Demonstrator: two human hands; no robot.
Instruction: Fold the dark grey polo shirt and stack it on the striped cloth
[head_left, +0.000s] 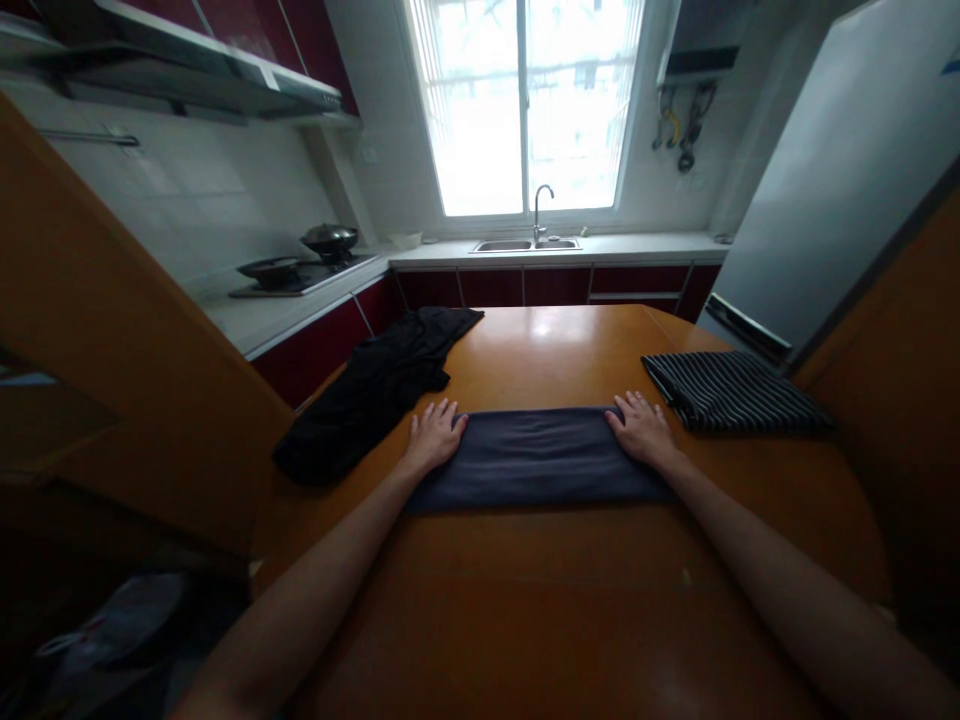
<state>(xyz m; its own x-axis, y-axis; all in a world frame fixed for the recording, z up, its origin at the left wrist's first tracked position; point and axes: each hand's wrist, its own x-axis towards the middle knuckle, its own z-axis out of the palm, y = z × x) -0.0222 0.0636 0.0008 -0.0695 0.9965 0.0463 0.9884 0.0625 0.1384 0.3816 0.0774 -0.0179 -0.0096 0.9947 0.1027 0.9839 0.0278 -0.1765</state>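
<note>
A dark blue-grey folded cloth (540,460), perhaps a garment, lies as a wide flat strip across the wooden table (540,600). My left hand (435,437) rests on its left end, fingers spread near the far corner. On the right end lies my right hand (643,430), also flat with its fingers apart. Both palms face down, and faint creases run along the cloth between them. Left of my left hand is a crumpled black garment (367,390). A folded black-and-white striped cloth (735,390) sits beyond my right hand.
Behind the table runs a counter with a sink (506,245) and a faucet (538,215) under a bright window. Pans, one a lidded wok (330,240), stand on the stove at left. A tall refrigerator (840,180) is at right, and a wooden panel (127,330) borders the left.
</note>
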